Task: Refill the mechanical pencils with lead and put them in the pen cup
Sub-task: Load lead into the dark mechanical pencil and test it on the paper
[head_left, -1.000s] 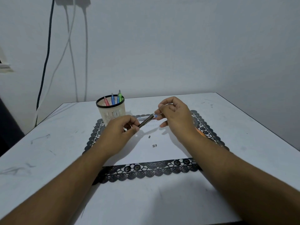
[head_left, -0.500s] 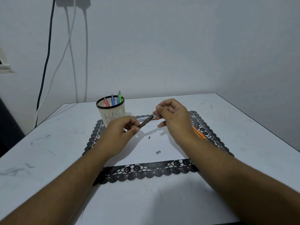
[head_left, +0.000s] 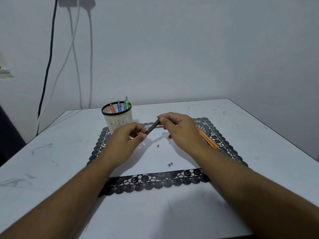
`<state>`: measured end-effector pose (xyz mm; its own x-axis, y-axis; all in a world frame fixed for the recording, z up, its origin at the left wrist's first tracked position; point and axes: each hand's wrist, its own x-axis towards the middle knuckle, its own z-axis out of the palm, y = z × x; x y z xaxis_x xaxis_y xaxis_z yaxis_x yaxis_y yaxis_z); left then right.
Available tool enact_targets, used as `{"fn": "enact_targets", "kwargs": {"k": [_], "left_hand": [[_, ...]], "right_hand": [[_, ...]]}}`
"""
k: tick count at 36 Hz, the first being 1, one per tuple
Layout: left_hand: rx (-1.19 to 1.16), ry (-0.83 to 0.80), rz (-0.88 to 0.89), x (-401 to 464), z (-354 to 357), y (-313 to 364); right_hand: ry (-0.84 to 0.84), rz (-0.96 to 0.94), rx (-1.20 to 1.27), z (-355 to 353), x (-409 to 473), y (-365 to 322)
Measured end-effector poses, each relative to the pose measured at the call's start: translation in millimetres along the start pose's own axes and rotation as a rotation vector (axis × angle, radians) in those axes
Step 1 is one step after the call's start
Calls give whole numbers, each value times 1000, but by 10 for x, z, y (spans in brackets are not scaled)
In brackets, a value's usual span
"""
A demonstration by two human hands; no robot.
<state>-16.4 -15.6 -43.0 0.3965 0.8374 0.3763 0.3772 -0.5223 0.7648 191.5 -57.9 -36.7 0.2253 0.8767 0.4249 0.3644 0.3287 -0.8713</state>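
Observation:
A dark mechanical pencil (head_left: 152,127) slants above the white sheet (head_left: 160,156). My left hand (head_left: 127,138) grips its lower end between thumb and fingers. My right hand (head_left: 179,128) has its fingertips curled at the pencil's upper end. The cream pen cup (head_left: 119,120) with a black rim stands at the back left and holds red, blue and green pencils (head_left: 119,106). An orange pencil (head_left: 209,141) lies under my right wrist. A lead case (head_left: 149,126) peeks out behind the dark pencil. Two small parts lie on the sheet: a dark one (head_left: 158,145) and a clear one (head_left: 170,164).
A black lace placemat (head_left: 151,182) lies under the white sheet on a white table (head_left: 51,163). Cables (head_left: 74,49) hang down the wall at the back left.
Both hands have stayed near the same spot. My right hand's fingers have shifted slightly at the pencil's upper end, and the pencil tilts a bit steeper.

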Motion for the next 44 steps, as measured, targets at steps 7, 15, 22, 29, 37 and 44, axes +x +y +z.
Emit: {"fn": "enact_targets", "kwargs": {"k": [7,15,22,29,37,44], "left_hand": [[-20,57,-55,7,-28,-18],[-38,51,-89,12,-54,-43],[-16,54,-88,5,-47,-38],[15,44,-90,-4,-60,-43],[62,42,-85,-11,-64,-19],[125,41,-57,-21,-73,1]], "right_hand": [[-376,48,-301,-291,84,-195],[-1080,312,-589,-417,16,-313],[-1002,280,-640,-329,-23,-258],[-884,225,-577,-350,1,-244],[-613,168,-439,-259,46,-26],[-478,102,-515,-96,55,33]]}}
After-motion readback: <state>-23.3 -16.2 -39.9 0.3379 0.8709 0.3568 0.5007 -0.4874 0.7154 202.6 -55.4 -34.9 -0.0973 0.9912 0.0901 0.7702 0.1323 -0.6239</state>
